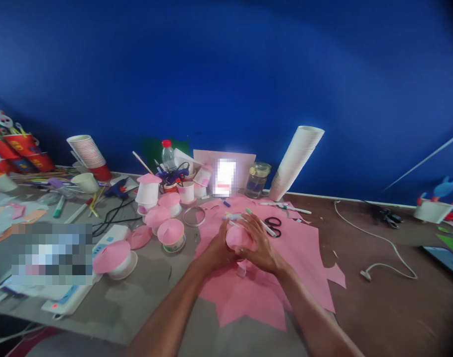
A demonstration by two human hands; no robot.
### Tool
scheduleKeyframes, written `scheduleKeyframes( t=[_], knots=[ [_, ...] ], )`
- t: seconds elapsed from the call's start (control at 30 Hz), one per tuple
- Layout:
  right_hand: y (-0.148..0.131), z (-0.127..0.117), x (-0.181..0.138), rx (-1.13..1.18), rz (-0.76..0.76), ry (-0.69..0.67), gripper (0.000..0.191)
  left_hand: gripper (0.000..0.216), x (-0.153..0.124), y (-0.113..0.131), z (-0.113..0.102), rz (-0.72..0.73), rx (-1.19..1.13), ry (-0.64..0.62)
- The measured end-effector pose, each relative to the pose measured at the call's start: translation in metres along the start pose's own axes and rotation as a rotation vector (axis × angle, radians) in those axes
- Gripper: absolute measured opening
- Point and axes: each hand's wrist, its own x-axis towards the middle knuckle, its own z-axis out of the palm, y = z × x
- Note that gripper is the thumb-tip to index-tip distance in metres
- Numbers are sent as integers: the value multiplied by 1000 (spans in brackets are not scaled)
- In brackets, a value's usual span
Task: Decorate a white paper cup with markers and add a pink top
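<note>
Both hands meet over the pink paper sheet (304,263), around a rounded pink paper piece (235,239). My left hand (221,245) is closed along its left side. From the right, my right hand (261,243) curls over it with fingers bent and thumb in front. Whatever lies under the piece is hidden by the hands. A small folded pink scrap (242,270) sits just below them. Black-handled scissors (273,225) and several markers (286,206) rest behind the right hand. To the left stand paper cups with pink paper tops (170,232).
Leaning white stacked cups (297,161), a glass jar (257,181) and a lit phone (224,178) stand along the blue wall. A tape roll (194,216), glue gun (117,188) and power strip (113,238) lie left. A white cable (378,238) curves across the right side.
</note>
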Motion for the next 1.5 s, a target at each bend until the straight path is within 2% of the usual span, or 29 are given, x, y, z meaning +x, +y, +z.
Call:
scheduleKeyframes(
  t=[0.17, 0.33, 0.53, 0.63, 0.8, 0.93, 1.17, 1.27, 1.4, 1.5],
  knots=[
    [3, -5, 0, 74, 36, -130, 64, 118, -1, 4, -3, 38, 25, -26],
    [3, -12, 1, 142, 33, -161, 67, 109, -1, 5, -5, 122, 61, -4],
    [3, -14, 3, 225, 43, -196, 69, 128, -2, 1, -10, -26, 79, -55],
    [1, -14, 4, 255, 109, -217, 65, 126, -3, 1, -10, -32, 46, -48],
    [-4, -18, 4, 314, 112, -182, 64, 128, -4, 4, -3, -35, -44, -65],
    [-2, -15, 4, 298, 146, -161, 65, 125, -6, 7, 0, -42, 4, 20],
    [1, -6, 4, 319, 208, -182, 68, 126, -5, 12, -4, -56, 69, -5],
    [-3, -11, 6, 427, 271, -128, 69, 127, -4, 8, -3, -20, 75, 2],
    [-8, -20, 10, 668, 538, 93, 64, 129, -2, 2, -4, 27, 132, 31],
    [-10, -21, 13, 780, 669, 135, 60, 131, 0, 0, -5, 13, 164, 37]
  ],
)
